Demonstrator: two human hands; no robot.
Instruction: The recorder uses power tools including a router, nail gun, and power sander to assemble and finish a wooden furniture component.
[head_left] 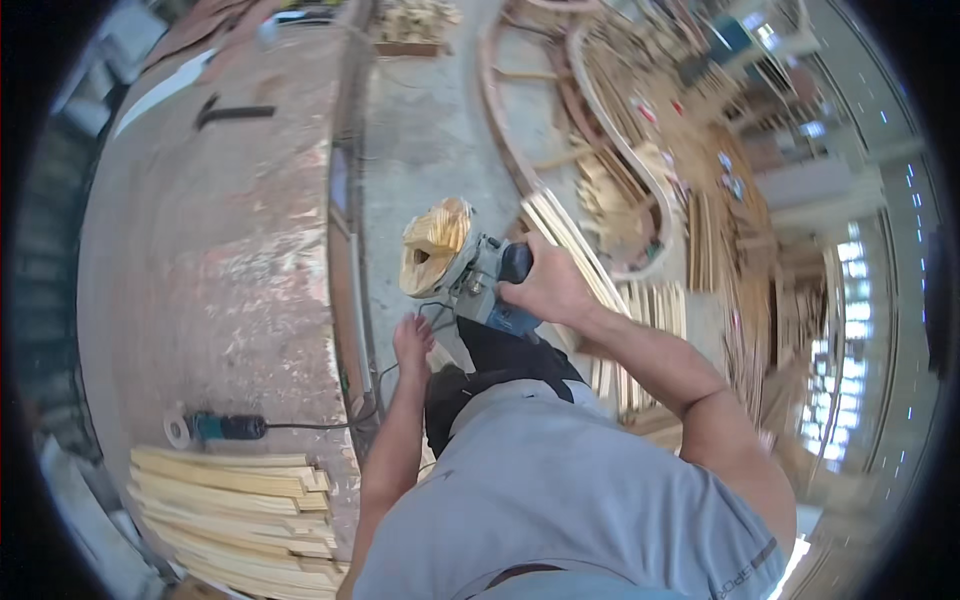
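My right hand (pixel 552 285) grips the black side knob of a router (pixel 487 285), a blue and grey power tool. A thick wooden base (pixel 437 248) with a hole in it is fixed to the router, and the tool is tipped so that this base faces left. Just below and left of the router, my left hand (pixel 413 343) hangs with its fingers loosely apart and nothing visible in them. A dark cord runs close by that hand, and I cannot tell whether they touch.
To my left is a worn brown workbench (pixel 200 320). It carries an angle grinder (pixel 228 427), a stack of wooden strips (pixel 235 510) and a dark hammer-shaped tool (pixel 235 112). A curved wooden frame (pixel 505 110) stands ahead right. Wood pieces (pixel 706 240) lie on the right.
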